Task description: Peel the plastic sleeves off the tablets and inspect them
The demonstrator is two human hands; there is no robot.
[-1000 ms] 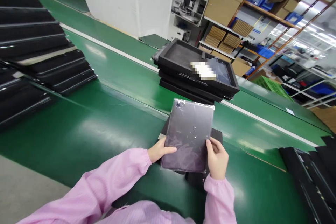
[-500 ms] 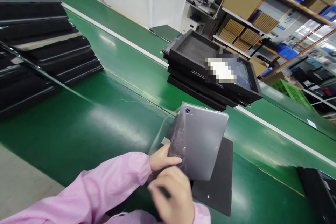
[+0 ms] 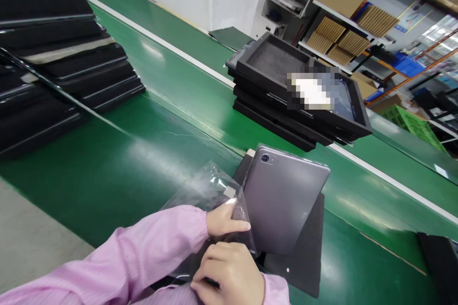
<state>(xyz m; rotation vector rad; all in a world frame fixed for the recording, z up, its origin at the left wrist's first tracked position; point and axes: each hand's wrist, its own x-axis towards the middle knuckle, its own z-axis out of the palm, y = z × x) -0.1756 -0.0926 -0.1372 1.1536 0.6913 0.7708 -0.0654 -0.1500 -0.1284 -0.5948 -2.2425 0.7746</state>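
Plastic film [image 3: 203, 190], clear and crumpled, clasped in the left hand [image 3: 225, 219] right beside the left edge of a grey tablet [image 3: 286, 200]. Thumb stretched straight towards the tablet, fingers hidden underneath; extent of any hold on the tablet itself impossible to tell. Right hand [image 3: 232, 271] just below, back upward, fingers curled loosely towards the thumb around a small dark gap; cannot tell of anything pinched there. Left forearm in a pink sleeve [image 3: 157, 238], slanting up and inward from near the table's near edge; right hand turned inward, towards the left one.

Tablet back upward, camera in its far left corner, over a dark panel [image 3: 304, 257] near the near edge of the green table [image 3: 118, 190]. Beyond, towards the table's far edge, black trays [image 3: 265, 93] stacked across a white line [image 3: 179, 53]. At the table's left end, overlapping black pieces [image 3: 89, 74] in a row.
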